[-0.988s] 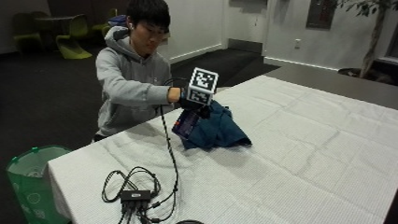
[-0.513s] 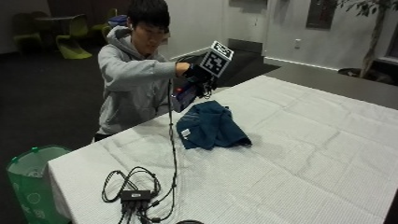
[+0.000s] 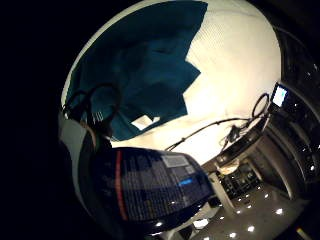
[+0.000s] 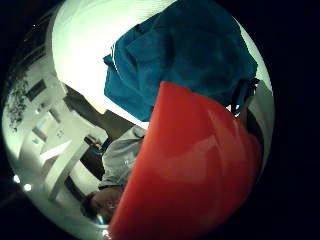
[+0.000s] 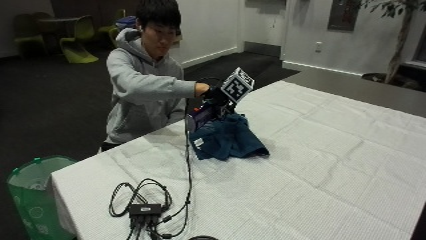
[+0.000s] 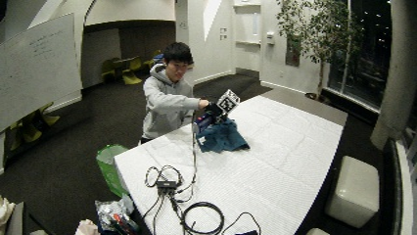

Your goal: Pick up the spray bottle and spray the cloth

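Gloved right hand grips the spray bottle, fingers wrapped round its upper part, bottle lifted off the table and hanging just above the near edge of the blue cloth. Judging by that pose, it's lined up to spray downward onto the cloth; which way the nozzle faces can't be told. Thumb-side palm view is mostly filled by the bottle's red part, cloth right beyond it. Little-finger-side view shows the dark printed label, cloth past it on the white tabletop. Pickup looks done; spray not yet evident.
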Demonstrator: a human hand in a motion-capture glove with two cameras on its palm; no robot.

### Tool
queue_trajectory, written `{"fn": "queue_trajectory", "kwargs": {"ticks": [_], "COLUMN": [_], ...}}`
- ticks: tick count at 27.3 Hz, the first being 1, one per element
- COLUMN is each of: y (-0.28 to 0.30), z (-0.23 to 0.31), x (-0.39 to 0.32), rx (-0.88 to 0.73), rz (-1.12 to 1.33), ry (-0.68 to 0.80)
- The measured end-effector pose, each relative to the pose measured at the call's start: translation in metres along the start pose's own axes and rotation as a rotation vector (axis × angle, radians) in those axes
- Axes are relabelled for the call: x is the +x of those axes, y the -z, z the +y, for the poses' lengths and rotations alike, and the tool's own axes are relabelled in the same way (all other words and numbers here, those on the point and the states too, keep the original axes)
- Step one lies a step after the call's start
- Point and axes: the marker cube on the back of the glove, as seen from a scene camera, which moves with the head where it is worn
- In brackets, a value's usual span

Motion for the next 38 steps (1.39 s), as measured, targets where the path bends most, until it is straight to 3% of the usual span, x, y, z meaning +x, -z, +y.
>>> {"fn": "queue_trajectory", "kwargs": {"ticks": [10,15,22,26,30,34,38], "y": [0.022,0.011,0.010,0.035,0.065,0.084,0.086], "z": [0.021,0.011,0.005,0.019,0.030,0.027,0.001], "x": [-0.012,-0.008,-0.038,-0.067,-0.085,-0.098,-0.118], "rx": [0.033,0.013,0.056,0.227,0.563,0.863,0.984], "rz": [0.038,0.171,-0.033,-0.244,-0.551,-0.914,-1.156], "ry": [-0.006,-0.050,0.089,0.293,0.488,0.606,0.669]}}
